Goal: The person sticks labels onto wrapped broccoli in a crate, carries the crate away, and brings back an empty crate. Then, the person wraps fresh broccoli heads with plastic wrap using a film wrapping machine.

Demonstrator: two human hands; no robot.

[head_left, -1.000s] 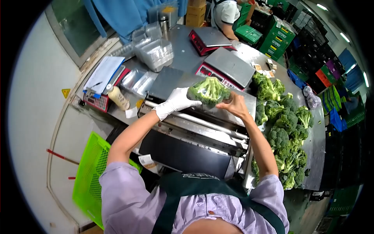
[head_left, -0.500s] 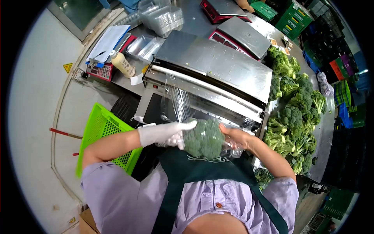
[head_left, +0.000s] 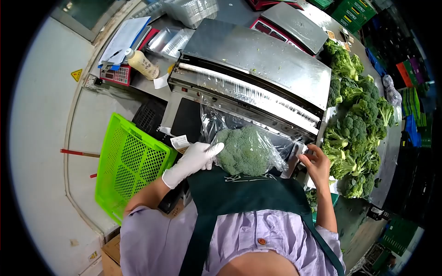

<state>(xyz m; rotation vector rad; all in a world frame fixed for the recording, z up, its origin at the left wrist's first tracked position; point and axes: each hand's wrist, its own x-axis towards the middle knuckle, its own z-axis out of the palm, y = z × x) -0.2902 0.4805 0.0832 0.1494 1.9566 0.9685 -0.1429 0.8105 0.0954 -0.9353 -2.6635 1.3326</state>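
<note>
A broccoli head point(head_left: 244, 151) in clear plastic film lies in front of me, close to my apron. My left hand point(head_left: 195, 158), in a white glove, grips its left side, thumb on top and the other fingers partly hidden. Bare and off the broccoli, my right hand point(head_left: 316, 163) is at a pale strip point(head_left: 294, 158) on the right, thumb and forefinger slightly apart. Whether the fingertips touch the strip is unclear. Beyond the broccoli stands the wrapping machine point(head_left: 258, 64), with a white film roll point(head_left: 248, 94) across its front. A small printed label point(head_left: 180, 141) shows beside the glove.
Several loose broccoli heads point(head_left: 357, 124) are piled on the right of the metal table. A green crate point(head_left: 133, 168) stands at left. Behind are a bottle point(head_left: 142, 64), a clipboard point(head_left: 123, 42), clear trays point(head_left: 191, 11) and a scale point(head_left: 294, 27).
My right hand has let go of the broccoli and moved right to the pale strip. The broccoli now rests lower, film closed around it. My left hand has stayed on it.
</note>
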